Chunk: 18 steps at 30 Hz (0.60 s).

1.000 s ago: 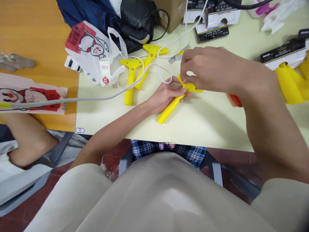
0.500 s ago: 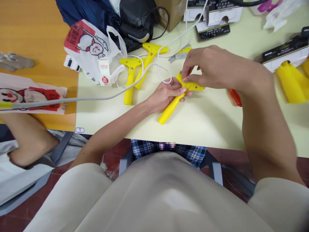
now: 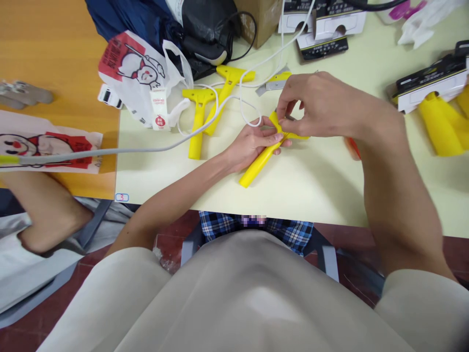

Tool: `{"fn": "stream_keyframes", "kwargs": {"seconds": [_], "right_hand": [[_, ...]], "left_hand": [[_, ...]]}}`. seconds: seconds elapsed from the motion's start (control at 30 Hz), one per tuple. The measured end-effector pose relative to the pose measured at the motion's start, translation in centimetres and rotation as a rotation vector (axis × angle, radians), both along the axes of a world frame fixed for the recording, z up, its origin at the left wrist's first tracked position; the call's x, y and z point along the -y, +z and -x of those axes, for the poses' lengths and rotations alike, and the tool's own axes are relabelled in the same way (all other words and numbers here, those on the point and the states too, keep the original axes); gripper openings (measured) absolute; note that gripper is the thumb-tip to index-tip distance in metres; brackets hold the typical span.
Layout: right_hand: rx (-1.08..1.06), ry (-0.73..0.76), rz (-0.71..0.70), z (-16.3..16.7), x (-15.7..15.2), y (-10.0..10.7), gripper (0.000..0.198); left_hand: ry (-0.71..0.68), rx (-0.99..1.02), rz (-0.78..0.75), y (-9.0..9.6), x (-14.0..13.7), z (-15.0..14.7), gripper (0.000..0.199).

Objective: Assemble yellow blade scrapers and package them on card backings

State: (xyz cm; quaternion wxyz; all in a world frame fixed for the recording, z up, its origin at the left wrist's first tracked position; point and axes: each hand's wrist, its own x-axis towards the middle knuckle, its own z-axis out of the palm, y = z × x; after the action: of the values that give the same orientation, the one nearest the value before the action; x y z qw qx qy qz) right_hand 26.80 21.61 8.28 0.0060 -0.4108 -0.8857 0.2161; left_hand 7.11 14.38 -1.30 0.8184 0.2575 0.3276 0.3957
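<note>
A yellow scraper lies slantwise in my left hand, whose thumb presses on it just below the wide head. My right hand is over that head, thumb and fingertips pinched together against it. Whatever the pinch holds is too small or hidden to make out. Beyond my left hand, a yellow scraper and a second yellow scraper rest on the table. Above my right hand's fingers lies a metal blade piece with a yellow part.
A white cable loops across the table near my left hand. White plastic bag, black-and-white boxes and a brown carton stand behind. Right of my arm are yellow pieces and a red object. Another person's arm is at left.
My right hand has shifted slightly down over the scraper's head, and its forearm has moved a little left, covering more of the red object. My left hand keeps its hold.
</note>
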Motion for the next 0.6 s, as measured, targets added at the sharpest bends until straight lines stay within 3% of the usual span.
{"fn": "stream_keyframes", "kwargs": {"seconds": [0.3, 0.6], "right_hand": [[-0.041, 0.021, 0.045, -0.52, -0.06, 0.03, 0.029], [0.011, -0.005, -0.014, -0.35, 0.61, -0.06, 0.027]], "left_hand": [[0.019, -0.002, 0.008, -0.08, -0.04, -0.11, 0.049], [0.023, -0.002, 0.015, -0.26, -0.06, -0.1, 0.049]]}}
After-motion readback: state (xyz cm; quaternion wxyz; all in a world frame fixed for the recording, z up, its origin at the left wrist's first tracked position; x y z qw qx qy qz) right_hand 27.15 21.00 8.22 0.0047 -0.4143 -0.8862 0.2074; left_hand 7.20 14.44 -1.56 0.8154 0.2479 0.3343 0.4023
